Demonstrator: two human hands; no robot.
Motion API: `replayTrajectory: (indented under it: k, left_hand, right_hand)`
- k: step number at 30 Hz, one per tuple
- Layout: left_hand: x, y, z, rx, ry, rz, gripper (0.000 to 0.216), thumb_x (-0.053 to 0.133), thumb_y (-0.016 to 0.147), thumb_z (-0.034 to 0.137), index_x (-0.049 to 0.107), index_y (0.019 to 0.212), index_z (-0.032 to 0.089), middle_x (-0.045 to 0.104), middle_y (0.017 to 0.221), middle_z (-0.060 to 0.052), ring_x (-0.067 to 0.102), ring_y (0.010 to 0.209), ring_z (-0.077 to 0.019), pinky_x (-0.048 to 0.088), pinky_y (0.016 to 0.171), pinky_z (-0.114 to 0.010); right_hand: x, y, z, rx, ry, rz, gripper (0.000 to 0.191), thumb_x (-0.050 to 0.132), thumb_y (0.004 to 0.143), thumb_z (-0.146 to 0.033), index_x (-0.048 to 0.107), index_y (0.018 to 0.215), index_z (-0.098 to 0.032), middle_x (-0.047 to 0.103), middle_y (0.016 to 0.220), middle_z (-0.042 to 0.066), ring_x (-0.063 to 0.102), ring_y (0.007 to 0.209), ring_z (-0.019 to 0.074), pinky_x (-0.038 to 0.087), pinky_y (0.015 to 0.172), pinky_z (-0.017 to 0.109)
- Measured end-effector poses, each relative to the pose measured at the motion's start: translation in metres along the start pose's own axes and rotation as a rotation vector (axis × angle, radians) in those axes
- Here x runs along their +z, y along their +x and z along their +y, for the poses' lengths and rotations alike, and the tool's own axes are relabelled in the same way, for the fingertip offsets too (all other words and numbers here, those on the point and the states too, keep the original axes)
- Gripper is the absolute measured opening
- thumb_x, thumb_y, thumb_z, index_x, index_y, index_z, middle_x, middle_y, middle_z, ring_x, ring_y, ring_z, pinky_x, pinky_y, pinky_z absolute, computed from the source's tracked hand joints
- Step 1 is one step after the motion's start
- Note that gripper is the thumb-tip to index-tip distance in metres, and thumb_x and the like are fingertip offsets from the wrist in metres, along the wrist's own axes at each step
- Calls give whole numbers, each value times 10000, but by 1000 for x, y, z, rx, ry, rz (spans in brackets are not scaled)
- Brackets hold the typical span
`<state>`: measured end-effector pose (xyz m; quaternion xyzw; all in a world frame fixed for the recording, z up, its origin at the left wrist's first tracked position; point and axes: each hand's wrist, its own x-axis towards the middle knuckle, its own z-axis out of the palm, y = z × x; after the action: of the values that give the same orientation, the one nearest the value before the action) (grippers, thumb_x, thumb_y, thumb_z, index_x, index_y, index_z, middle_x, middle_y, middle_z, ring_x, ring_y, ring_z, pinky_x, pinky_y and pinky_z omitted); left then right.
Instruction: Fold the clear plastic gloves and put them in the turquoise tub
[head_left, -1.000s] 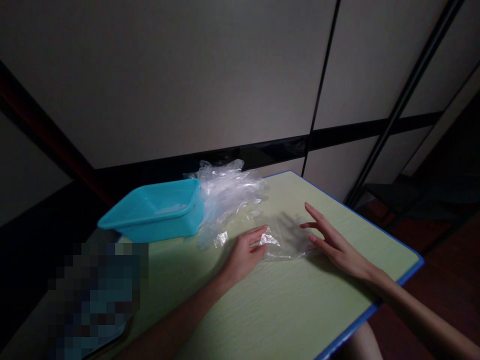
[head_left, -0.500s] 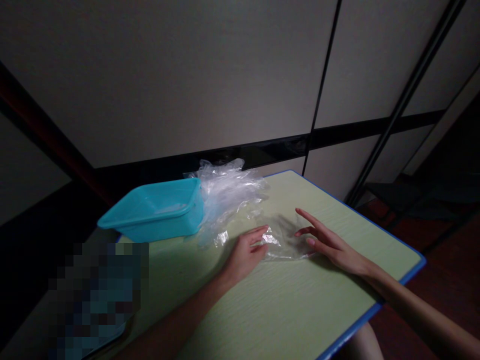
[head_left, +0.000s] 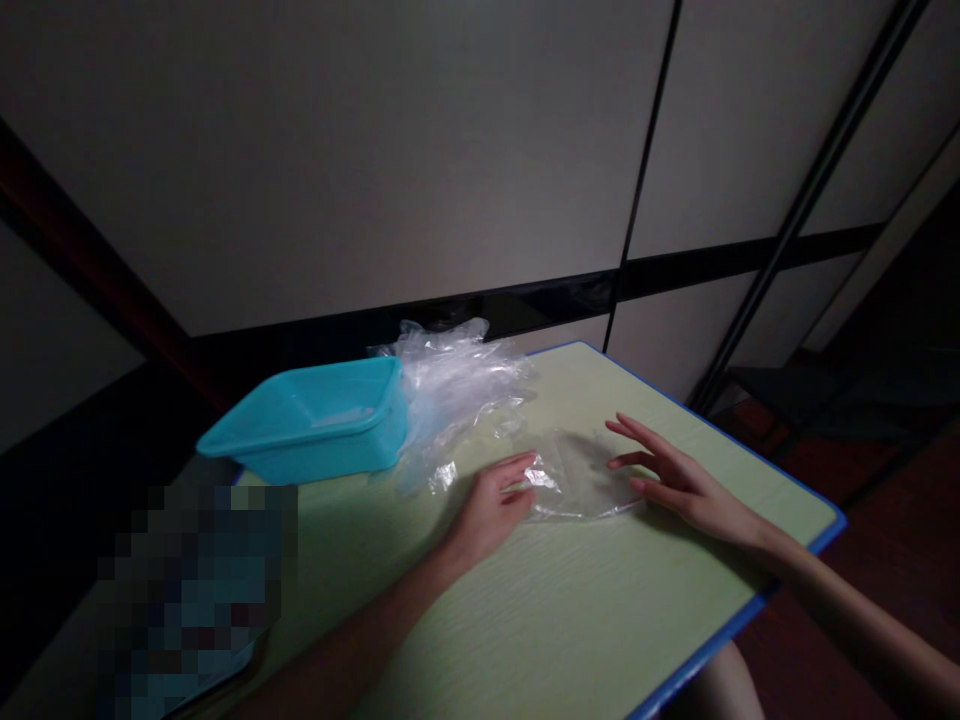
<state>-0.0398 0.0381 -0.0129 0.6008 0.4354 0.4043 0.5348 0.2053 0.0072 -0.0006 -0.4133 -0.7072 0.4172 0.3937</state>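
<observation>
A thin, clear plastic piece [head_left: 581, 480] lies flat on the table between my hands; whether it is a bag or a glove I cannot tell. The fingers of my left hand [head_left: 495, 505] rest on its left end, stretched out, with the thumb apart from them. Over its right end is my right hand [head_left: 675, 485], fingers spread and holding nothing. Farther back, a loose, crinkled pile of clear plastic pieces [head_left: 465, 380] is heaped beside a turquoise basin [head_left: 322, 455], with some finger-like shapes at its top.
The light green table [head_left: 487, 630] has a blue edge. Behind it stand pale cabinet panels [head_left: 420, 160] with a dark band. At the lower left is a blurred-out object [head_left: 210, 600]. A dark seat [head_left: 795, 395] is at the far right.
My right hand has moved a little to the right, away from the left one, and the clear plastic between them looks flatter. My left hand has stayed in place.
</observation>
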Motion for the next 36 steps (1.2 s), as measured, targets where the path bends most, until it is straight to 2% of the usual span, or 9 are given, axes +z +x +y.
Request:
replayTrajectory:
  k: [6,11,18,21,24,27,30,33,36]
  left_hand:
    - [0,-1,1,-20,12,5,417,551,682,-39,597,1066,117,540,1196,-104,560,1014,-205,474,852,-336]
    - [0,0,-1,13,24,3,388,545,682,-45,610,1035,101,537,1197,-114,560,1013,-206,488,831,-319]
    - [0,0,-5,72,72,-23,380,527,699,-14,600,1054,100,503,1231,-111,544,1041,-197,493,817,-286]
    - [0,-1,-4,111,156,-23,403,508,696,-13,601,1059,133,515,1223,-81,563,1011,-178,490,822,-284]
    - [-1,-2,-2,208,343,15,412,525,684,-3,607,1057,151,558,1175,-62,548,1032,-176,440,898,-314]
    - [-2,-3,-4,290,535,65,397,554,678,21,612,1054,135,587,1133,-75,528,1056,-186,379,959,-335]
    - [-3,-3,-6,322,660,88,395,571,671,40,610,1056,120,595,1114,-92,529,1044,-201,389,943,-338]
    - [-3,-4,-7,344,716,95,399,583,664,55,603,1060,105,598,1099,-105,518,1045,-217,377,943,-349]
    - [-3,-3,-9,312,641,128,386,552,685,62,588,1067,109,600,1088,-102,519,1040,-208,371,937,-341]
  right_hand:
    - [0,-7,6,2,-168,97,631,534,776,-245,243,1328,-337,256,1400,73,524,1020,231,539,715,344]
    - [5,-7,6,9,-260,168,587,536,754,-235,313,1293,-304,317,1338,88,531,988,223,556,605,288]
    - [9,-9,8,-32,-320,202,577,521,744,-189,327,1277,-297,343,1283,87,516,992,217,565,607,285]
    - [11,-10,7,-74,-389,222,566,506,746,-169,337,1271,-296,357,1281,86,533,967,213,563,593,285]
    - [13,-11,6,-106,-457,227,563,486,751,-144,334,1274,-287,357,1286,90,538,955,209,558,615,300]
    - [15,-11,6,-118,-506,201,557,463,756,-120,334,1275,-274,344,1298,93,530,964,204,549,658,316]
    - [17,-11,7,-107,-530,176,534,444,764,-105,342,1264,-262,328,1309,89,519,968,193,537,699,323]
    - [18,-12,7,-96,-550,166,514,433,768,-98,349,1250,-253,331,1306,87,510,976,192,524,739,340]
    - [17,-13,5,-95,-557,166,488,433,769,-97,363,1228,-247,339,1300,87,505,984,195,514,758,351]
